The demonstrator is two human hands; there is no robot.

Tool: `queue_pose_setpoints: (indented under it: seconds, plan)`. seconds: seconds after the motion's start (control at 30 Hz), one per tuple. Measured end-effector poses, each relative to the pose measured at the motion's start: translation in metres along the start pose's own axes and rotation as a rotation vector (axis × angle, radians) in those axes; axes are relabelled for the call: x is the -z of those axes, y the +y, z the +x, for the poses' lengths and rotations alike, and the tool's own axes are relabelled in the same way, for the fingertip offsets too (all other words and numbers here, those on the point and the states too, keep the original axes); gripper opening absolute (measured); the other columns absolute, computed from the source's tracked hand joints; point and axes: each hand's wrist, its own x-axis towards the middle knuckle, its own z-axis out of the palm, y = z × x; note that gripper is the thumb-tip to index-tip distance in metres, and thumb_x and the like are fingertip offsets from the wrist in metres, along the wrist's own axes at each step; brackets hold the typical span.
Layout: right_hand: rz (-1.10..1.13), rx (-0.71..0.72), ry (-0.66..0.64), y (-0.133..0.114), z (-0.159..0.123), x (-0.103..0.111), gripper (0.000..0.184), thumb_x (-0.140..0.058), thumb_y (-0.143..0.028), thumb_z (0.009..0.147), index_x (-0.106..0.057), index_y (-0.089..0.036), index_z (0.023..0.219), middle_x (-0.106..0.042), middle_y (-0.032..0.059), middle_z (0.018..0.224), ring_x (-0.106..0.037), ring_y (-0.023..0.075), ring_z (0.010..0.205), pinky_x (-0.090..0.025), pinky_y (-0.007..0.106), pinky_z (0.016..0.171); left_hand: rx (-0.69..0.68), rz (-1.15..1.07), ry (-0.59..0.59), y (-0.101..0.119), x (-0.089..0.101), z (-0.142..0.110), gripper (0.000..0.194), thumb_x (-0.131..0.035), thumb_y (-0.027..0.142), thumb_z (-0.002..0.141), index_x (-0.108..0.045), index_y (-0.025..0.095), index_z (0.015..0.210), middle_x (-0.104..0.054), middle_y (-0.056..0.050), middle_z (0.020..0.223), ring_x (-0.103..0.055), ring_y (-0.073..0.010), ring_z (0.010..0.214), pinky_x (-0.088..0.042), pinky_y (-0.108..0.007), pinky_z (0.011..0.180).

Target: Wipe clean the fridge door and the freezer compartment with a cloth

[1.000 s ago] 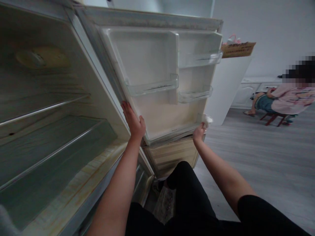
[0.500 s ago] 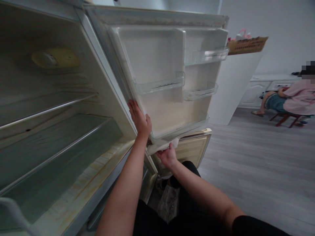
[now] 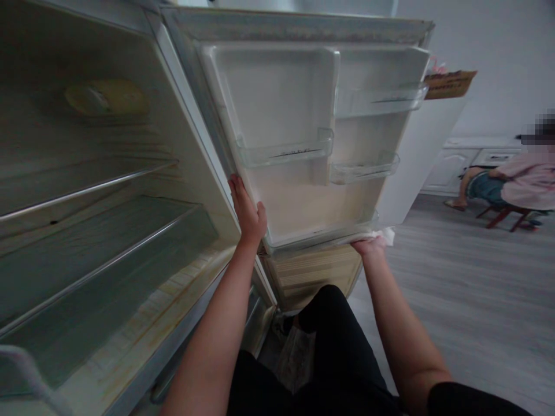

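Observation:
The upper refrigerator door (image 3: 286, 196) stands wide open in front of me, its clear door shelves (image 3: 284, 151) facing my way. My left hand (image 3: 249, 211) lies with its fingers stretched along the door's hinge-side edge. At the bottom outer corner of that door, my right hand (image 3: 368, 245) grips a white cloth (image 3: 385, 236) against the lower edge. Part of the cloth is hidden by the fingers and the door. Below hangs a second, yellowed lower door (image 3: 318, 274), also open.
To the left is the refrigerator compartment (image 3: 208, 248) with glass shelves (image 3: 130, 231) and stained surfaces. A cardboard box (image 3: 451, 85) sits on a white panel or cabinet (image 3: 416, 156) behind the door. At the right a person (image 3: 515, 179) sits on a stool (image 3: 505, 216).
My right hand has slid rightward with the cloth along the door's bottom edge, from near the hinge side to the outer corner. My left hand stays at the same edge.

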Motion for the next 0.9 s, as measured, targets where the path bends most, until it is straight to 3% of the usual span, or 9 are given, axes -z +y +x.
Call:
queue_pose_setpoints:
  seconds: [0.07,0.13,0.2,0.27,0.37,0.5,0.6,0.73,0.9]
  plan:
    - [-0.046,0.069,0.101,-0.014,0.014,0.016,0.092,0.013,-0.052,0.090,-0.059,-0.013,0.132,-0.066,0.0185,0.114,-0.068,0.0292,0.100,-0.051,0.058,0.095,0.023,-0.005,-0.008,0.000,0.001,-0.001,0.083,-0.048,0.032,0.091,-0.008,0.013,0.161,-0.004,-0.010,0.171,0.004,-0.0214,0.157,0.001,-0.041,0.129]
    - [-0.050,0.183,0.297,-0.019,0.018,0.021,0.092,0.014,-0.053,0.091,-0.059,-0.012,0.130,-0.065,0.0173,0.112,-0.069,0.0279,0.098,-0.053,0.056,0.093,0.034,-0.006,-0.002,-0.002,0.001,-0.001,0.083,-0.049,0.032,0.091,-0.008,0.015,0.161,-0.005,-0.008,0.171,0.002,-0.0209,0.157,0.000,-0.040,0.129]
    - [-0.079,0.362,0.484,-0.017,0.012,0.016,0.087,0.008,-0.057,0.093,-0.059,-0.013,0.127,-0.065,0.0155,0.110,-0.067,0.0275,0.103,-0.052,0.054,0.097,0.036,-0.013,0.001,-0.003,0.002,-0.002,0.083,-0.050,0.035,0.092,-0.008,0.017,0.162,-0.006,-0.008,0.171,0.002,-0.0213,0.157,0.000,-0.040,0.129]
    - [-0.230,0.560,0.518,-0.011,-0.003,0.007,0.077,-0.007,-0.061,0.097,-0.061,-0.012,0.123,-0.066,0.0151,0.111,-0.063,0.0283,0.112,-0.047,0.053,0.104,0.036,-0.017,0.000,-0.005,0.002,-0.002,0.083,-0.050,0.039,0.093,-0.008,0.018,0.162,-0.006,-0.008,0.171,0.002,-0.0220,0.157,0.000,-0.040,0.129]
    - [-0.734,0.804,0.239,0.003,-0.034,-0.011,0.059,-0.029,-0.058,0.099,-0.067,-0.014,0.112,-0.066,0.0146,0.109,-0.054,0.0302,0.125,-0.032,0.055,0.115,0.038,-0.007,-0.001,-0.006,0.001,-0.001,0.083,-0.048,0.043,0.093,-0.008,0.018,0.162,-0.007,-0.008,0.171,0.002,-0.0217,0.157,0.000,-0.041,0.128]
    - [-1.203,0.927,-0.057,0.018,-0.071,-0.042,0.041,-0.037,-0.044,0.101,-0.070,-0.019,0.098,-0.066,0.0097,0.098,-0.053,0.0281,0.121,-0.020,0.055,0.120,0.021,0.001,-0.001,-0.005,0.001,0.000,0.083,-0.047,0.041,0.093,-0.007,0.017,0.162,-0.005,-0.009,0.171,0.003,-0.0215,0.157,0.000,-0.041,0.128]
    - [-1.288,0.929,-0.197,0.029,-0.095,-0.074,0.038,-0.039,-0.042,0.102,-0.069,-0.020,0.092,-0.063,0.0084,0.087,-0.055,0.0263,0.101,-0.026,0.052,0.117,0.041,-0.002,-0.011,-0.005,0.002,0.000,0.083,-0.048,0.039,0.093,-0.007,0.018,0.162,-0.004,-0.009,0.171,0.003,-0.0211,0.157,-0.001,-0.042,0.128]
    - [-1.322,0.963,-0.345,0.049,-0.126,-0.112,0.028,-0.046,-0.038,0.099,-0.067,-0.019,0.097,-0.062,0.0114,0.096,-0.051,0.0290,0.102,-0.027,0.054,0.115,0.059,-0.019,-0.004,-0.005,0.004,-0.002,0.083,-0.049,0.041,0.093,-0.008,0.017,0.161,-0.006,-0.010,0.171,0.001,-0.0212,0.157,0.000,-0.040,0.128]
    - [-1.387,1.036,-0.413,0.066,-0.151,-0.129,0.022,-0.052,-0.034,0.096,-0.064,-0.019,0.107,-0.061,0.0107,0.101,-0.049,0.0291,0.103,-0.022,0.054,0.117,0.019,-0.044,-0.003,-0.011,0.008,-0.005,0.080,-0.043,0.046,0.097,-0.007,0.016,0.161,-0.008,-0.012,0.170,-0.001,-0.0225,0.157,0.000,-0.041,0.128]
